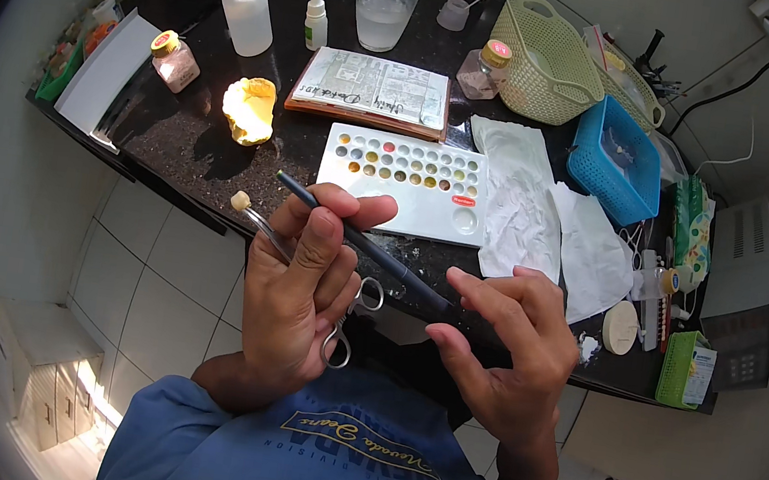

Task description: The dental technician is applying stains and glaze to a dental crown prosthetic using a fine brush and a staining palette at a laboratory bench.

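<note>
My left hand [297, 277] is closed around ring-handled forceps [267, 227], whose finger rings come out below the palm. A small cream-coloured tooth-like piece [240, 201] sits at the forceps' tip. Between thumb and fingers the same hand also pinches a slim dark pen-like stick [387, 258], slanting down to the right. My right hand [516, 350] is open beside the stick's lower end, thumb and fingers apart. Beyond the hands lies a white palette [398, 210] with rows of small wells holding coloured pastes, mostly yellow, brown and grey.
Behind the palette are a framed pad [370, 90], a glass of cloudy liquid [380, 21], a squeeze bottle [247, 13] and a dropper bottle [316, 24]. Crumpled yellow material [249, 111] lies left. White tissues [520, 209], a blue basket [617, 159] and a green basket [546, 62] stand right.
</note>
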A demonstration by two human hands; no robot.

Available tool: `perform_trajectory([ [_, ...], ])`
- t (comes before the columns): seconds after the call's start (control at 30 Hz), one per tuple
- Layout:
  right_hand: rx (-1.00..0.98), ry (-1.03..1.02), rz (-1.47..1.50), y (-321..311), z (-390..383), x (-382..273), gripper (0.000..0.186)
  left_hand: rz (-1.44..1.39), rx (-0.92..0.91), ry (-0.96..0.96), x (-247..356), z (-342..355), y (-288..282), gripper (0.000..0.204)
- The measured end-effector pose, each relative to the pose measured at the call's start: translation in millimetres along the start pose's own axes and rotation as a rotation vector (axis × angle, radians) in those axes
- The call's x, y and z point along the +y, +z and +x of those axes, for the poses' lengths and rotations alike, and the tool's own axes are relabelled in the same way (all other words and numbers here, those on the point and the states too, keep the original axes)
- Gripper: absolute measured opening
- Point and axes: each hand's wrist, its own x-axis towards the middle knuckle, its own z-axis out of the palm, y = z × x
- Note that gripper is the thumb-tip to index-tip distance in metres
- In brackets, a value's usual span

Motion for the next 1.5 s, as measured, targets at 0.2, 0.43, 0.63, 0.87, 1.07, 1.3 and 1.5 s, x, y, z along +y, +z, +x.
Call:
perform_trajectory([
  [0.2,-0.137,0.031,-0.006,2.2,1.8,-4.7,0.018,0.082,-0.073,-0.019,1.8,-3.8,4.5,0.023],
  [0.43,0.153,0.356,0.263,-12.3,3.0,17.3,0.005,0.267,-0.122,-0.248,8.1,-11.9,2.1,0.032],
  [0.63,0.212,0.407,0.541,-4.1,15.2,42.8,0.012,0.4,-0.408,-0.421,-3.4,-31.1,-15.3,0.02],
  [0.87,0.112,0.335,0.295,21.7,24.3,59.1,0.008,0.505,-0.413,-0.607,-8.2,-32.8,-36.1,0.012],
  [1.07,0.099,0.32,0.286,22.8,24.7,62.3,0.005,0.706,-0.444,-0.381,-11.2,-24.9,-38.7,0.011],
  [1.3,0.085,0.316,0.275,25.0,25.3,62.4,0.004,0.339,-0.171,-0.658,-10.7,-22.8,-32.7,0.015],
  [1.5,0.074,0.311,0.257,24.9,26.1,62.0,0.004,0.259,-0.129,-0.823,-7.6,-12.3,-33.1,0.025],
])
